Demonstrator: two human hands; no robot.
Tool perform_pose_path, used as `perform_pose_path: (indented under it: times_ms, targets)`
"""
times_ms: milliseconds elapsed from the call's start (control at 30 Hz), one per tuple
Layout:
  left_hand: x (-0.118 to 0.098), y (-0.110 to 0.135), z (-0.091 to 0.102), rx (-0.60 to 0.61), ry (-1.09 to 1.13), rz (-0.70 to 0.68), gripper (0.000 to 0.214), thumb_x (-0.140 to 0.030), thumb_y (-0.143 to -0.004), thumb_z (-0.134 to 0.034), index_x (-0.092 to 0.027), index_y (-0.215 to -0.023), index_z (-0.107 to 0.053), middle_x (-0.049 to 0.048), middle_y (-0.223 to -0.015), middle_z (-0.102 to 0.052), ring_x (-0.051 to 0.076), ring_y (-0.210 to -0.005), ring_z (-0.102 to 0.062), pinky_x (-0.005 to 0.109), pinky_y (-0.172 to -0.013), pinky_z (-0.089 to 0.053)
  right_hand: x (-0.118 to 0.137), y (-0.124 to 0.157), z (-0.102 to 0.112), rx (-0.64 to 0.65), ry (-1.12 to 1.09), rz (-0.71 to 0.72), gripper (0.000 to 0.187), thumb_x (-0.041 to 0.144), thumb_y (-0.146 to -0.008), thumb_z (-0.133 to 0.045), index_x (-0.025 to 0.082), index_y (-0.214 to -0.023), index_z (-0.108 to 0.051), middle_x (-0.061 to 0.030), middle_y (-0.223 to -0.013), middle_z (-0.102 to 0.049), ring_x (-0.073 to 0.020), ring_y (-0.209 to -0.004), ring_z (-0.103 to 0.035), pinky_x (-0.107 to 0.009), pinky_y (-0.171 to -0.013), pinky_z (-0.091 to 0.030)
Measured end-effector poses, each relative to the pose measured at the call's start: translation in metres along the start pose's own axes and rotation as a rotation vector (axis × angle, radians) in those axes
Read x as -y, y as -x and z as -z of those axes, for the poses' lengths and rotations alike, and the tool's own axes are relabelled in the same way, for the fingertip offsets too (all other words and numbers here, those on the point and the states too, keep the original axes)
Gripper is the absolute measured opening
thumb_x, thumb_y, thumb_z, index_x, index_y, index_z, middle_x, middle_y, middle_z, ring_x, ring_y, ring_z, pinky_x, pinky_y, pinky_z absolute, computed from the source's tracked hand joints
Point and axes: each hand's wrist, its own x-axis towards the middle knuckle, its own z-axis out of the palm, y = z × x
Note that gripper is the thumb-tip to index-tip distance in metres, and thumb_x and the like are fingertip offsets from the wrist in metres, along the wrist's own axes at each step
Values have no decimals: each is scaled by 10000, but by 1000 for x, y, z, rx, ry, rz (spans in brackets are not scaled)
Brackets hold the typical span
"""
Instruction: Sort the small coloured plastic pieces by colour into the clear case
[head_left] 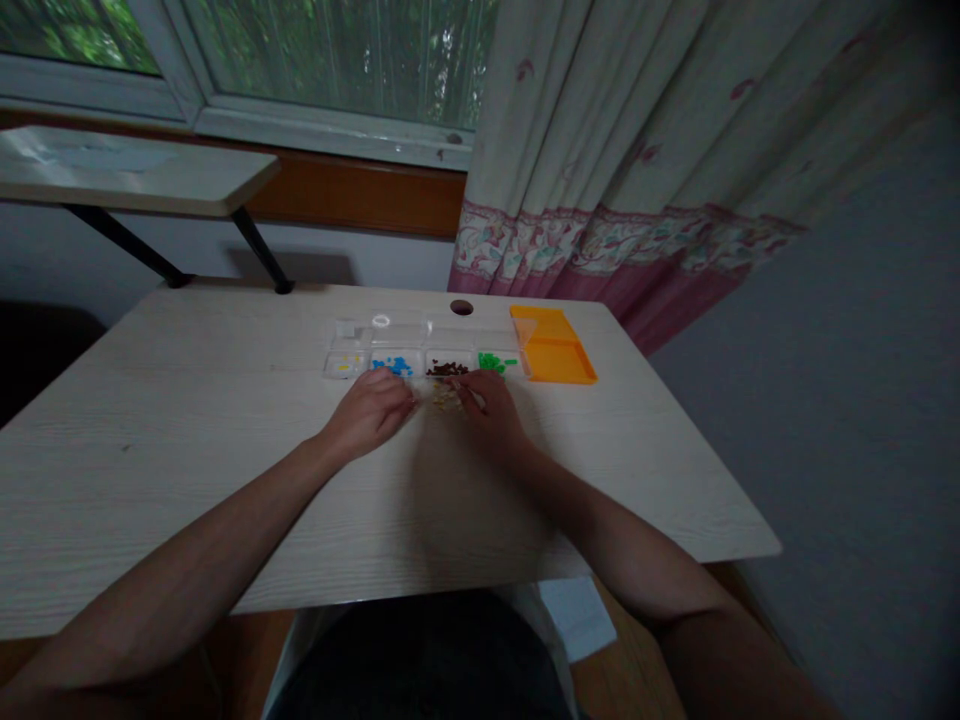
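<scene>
A clear plastic compartment box (420, 353) with its see-through lid raised at the back stands on the desk. Small yellow pieces (343, 366), blue pieces (394, 366), dark brown pieces (448, 369) and green pieces (495, 363) lie in separate compartments. In front of the box is a loose scatter of small yellowish pieces (445, 398). My left hand (373, 408) rests beside this scatter, fingers curled closed; whatever is in them is hidden. Over the scatter's right side, my right hand (491, 408) has thumb and fingers pinched together. What they pinch is too small to name.
An open orange case (555, 345) lies right of the box. Behind the box is a round cable hole (461, 308) in the desk (315, 540). A raised shelf (135, 170) on black legs stands at back left. A curtain (570, 200) hangs behind the desk.
</scene>
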Motion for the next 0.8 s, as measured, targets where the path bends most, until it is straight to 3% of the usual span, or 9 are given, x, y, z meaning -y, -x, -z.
perform_pose_path:
  times_ms: [200,400,633,800]
  targets:
    - [8,2,0,-47,54,60,431,-333,-1017,-352,-197,-675,-576,38,-646,-595,196,-724,-527,360,-755,-428,-9,-2,3,97,230,8,155,216,-904,-590,217,-978,-726,-66,-997,-696,-235,-1017,-573,-408,-979,-408]
    - [7,1,1,-132,53,169,499,-381,-1018,-344,-198,-574,-480,31,-580,-515,177,-649,-499,329,-660,-409,-1,1,7,200,323,28,93,276,-845,-693,220,-914,-723,-68,-1013,-665,-261,-1055,-538,-425,-973,-390]
    - [11,0,-2,-180,25,248,418,-350,-1025,-302,-203,-684,-494,41,-664,-516,199,-705,-479,363,-705,-410,-1,2,3,292,306,111,252,308,-883,-651,244,-1121,-702,-82,-1125,-654,-260,-1109,-518,-429,-997,-386]
    - [10,-1,-3,-168,31,251,397,-342,-1024,-290,-204,-721,-507,57,-718,-549,212,-745,-491,382,-754,-414,10,5,-7,322,353,234,438,432,-921,-593,262,-1324,-586,-96,-1335,-580,-284,-1271,-431,-469,-1091,-301]
